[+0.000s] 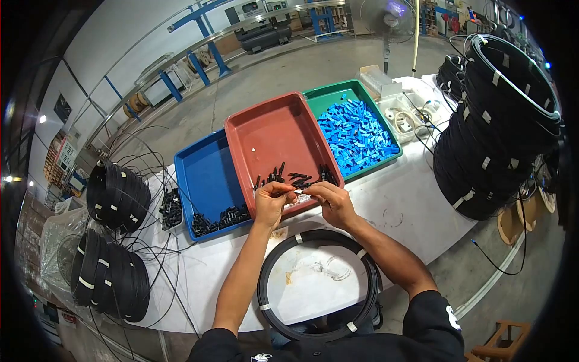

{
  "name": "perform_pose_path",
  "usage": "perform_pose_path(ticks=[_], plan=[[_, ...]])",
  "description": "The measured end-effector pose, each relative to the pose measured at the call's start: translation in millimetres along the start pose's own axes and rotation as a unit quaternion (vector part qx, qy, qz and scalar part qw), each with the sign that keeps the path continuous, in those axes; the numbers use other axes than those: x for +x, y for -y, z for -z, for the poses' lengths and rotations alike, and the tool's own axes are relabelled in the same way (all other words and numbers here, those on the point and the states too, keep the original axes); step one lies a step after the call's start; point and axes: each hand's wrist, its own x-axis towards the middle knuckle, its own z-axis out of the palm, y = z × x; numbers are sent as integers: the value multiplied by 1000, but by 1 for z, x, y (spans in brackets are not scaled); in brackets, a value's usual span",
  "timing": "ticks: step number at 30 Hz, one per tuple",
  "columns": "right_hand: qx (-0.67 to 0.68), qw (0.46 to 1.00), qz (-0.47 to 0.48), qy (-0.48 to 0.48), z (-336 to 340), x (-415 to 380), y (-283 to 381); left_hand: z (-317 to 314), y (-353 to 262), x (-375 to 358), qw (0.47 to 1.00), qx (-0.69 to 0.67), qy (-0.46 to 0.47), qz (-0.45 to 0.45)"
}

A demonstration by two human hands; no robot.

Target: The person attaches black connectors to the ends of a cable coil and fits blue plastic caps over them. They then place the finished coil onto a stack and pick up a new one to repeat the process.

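Observation:
Over the near edge of the red tray (pixel 274 123), my left hand (pixel 272 204) and my right hand (pixel 333 205) come together, both closed in a pinch. Between the fingertips shows a small white piece (pixel 298 192); its exact kind is too small to tell. Small black connector-like parts (pixel 276 173) lie along the tray's near end, partly hidden by my fingers. A coil of black cable (pixel 263 283), bound with white ties, lies flat on the table between my forearms.
On the left, a blue tray (pixel 205 163) holds black pieces. A green tray (pixel 310 93) on the right holds many blue pieces (pixel 356 136). Stacked black cable coils (pixel 491 139) stand far right, more coils (pixel 111 280) at left with loose cable ends across the white table (pixel 416 226).

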Motion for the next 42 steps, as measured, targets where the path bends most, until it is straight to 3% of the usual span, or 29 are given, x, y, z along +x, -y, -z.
perform_pose_path(ticks=[3, 5, 12, 16, 19, 20, 22, 28, 32, 35, 36, 38, 40, 42], plan=[[11, 1000, -25, 12, 0, -1, 1, 1, 1, 1, 1000, -5, -19, 7], [-7, 1000, -12, 1, 0, 0, 1, 3, 4, 2, 998, 42, -5, -50], [-60, 998, 28, -9, -1, -4, -4, -13, -9, -5, 986, 157, -42, -38], [-25, 999, -21, -28, -4, -5, -7, -18, -4, -13, 979, 181, -66, -66], [19, 998, -53, -14, -6, -6, -9, -19, -7, -15, 959, 242, -36, -143], [15, 998, -53, -17, -6, -7, -9, -17, -12, -15, 960, 240, -32, -144], [29, 999, -23, -17, -5, -3, -4, -8, -18, -19, 978, 201, -10, -59], [21, 999, -20, 28, -6, -6, -10, -1, -20, -22, 966, 256, 4, -27], [63, 995, -59, 43, -10, -10, -21, 0, -36, -11, 922, 380, 57, -45], [47, 997, -52, 45, -14, -13, -26, -13, -71, 5, 803, 566, 184, -22], [41, 997, -42, 46, -15, -13, -28, -23, -82, 12, 802, 566, 189, -25], [43, 995, -62, 68, -11, -11, -18, -49, -105, 28, 679, 674, 275, -89], [43, 995, -50, 80, -14, -11, -20, -63, -109, 57, 698, 646, 302, -66], [10, 990, -59, 125, -11, -15, -19, -74, -88, 95, 781, 547, 299, -42]])
